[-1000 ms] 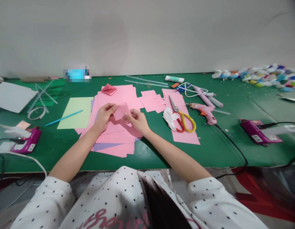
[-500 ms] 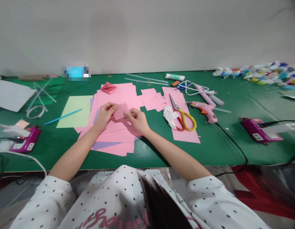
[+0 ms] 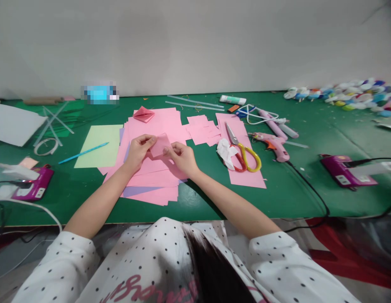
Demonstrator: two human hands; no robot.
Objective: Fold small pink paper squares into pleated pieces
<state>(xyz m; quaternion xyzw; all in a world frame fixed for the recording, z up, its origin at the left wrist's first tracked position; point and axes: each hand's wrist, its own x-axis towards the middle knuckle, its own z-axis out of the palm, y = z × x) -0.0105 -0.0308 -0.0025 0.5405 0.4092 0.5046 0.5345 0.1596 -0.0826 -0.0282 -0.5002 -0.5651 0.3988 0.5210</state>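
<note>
A small pink paper square [image 3: 160, 146] is held between my two hands, above a stack of larger pink sheets [image 3: 151, 179]. My left hand [image 3: 141, 152] pinches its left edge with thumb and fingers. On the opposite side, my right hand [image 3: 182, 158] grips the lower right corner, thumb on top. A folded, darker pink paper piece [image 3: 144, 114] rests at the stack's far left corner. Several loose small pink squares [image 3: 200, 130] lie to the right of the stack.
Scissors [image 3: 244, 151] with red and yellow handles lie on pink paper at right, beside a pink glue gun [image 3: 272, 145]. A glue stick [image 3: 232, 100] is near the wall. At left are green paper [image 3: 100, 143], a blue pencil [image 3: 83, 153] and a purple power strip [image 3: 35, 184].
The hands and the pink square keep nearly the same pose. Only a slight shift of the whole view is visible.
</note>
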